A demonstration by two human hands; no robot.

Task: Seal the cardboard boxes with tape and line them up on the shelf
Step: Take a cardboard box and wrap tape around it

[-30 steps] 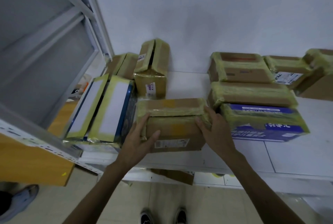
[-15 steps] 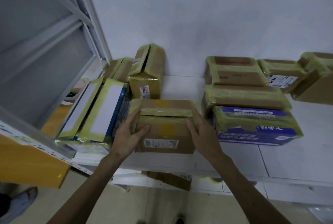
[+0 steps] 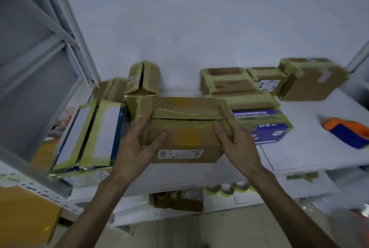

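A brown cardboard box (image 3: 184, 130) taped in yellowish tape, with a barcode label on its front, sits at the front middle of the white shelf (image 3: 311, 148). My left hand (image 3: 137, 144) grips its left end, thumb across the front face. My right hand (image 3: 233, 140) holds its right end, fingers along the side. Several other taped boxes stand around it: two white-faced ones (image 3: 93, 134) leaning at the left, an upright one (image 3: 142, 80) behind, a blue-printed one (image 3: 263, 126) at the right.
An orange and blue tape dispenser (image 3: 347, 132) lies at the shelf's right. More taped boxes (image 3: 311, 80) line the back wall. Tape rolls (image 3: 227, 189) and a small box (image 3: 179, 201) sit on the lower shelf. A grey metal frame (image 3: 40, 52) rises at the left.
The view has tilted and shifted, bringing the tape dispenser and lower shelf into sight. Both hands keep their hold on the box, which looks slightly raised and nearer to me.
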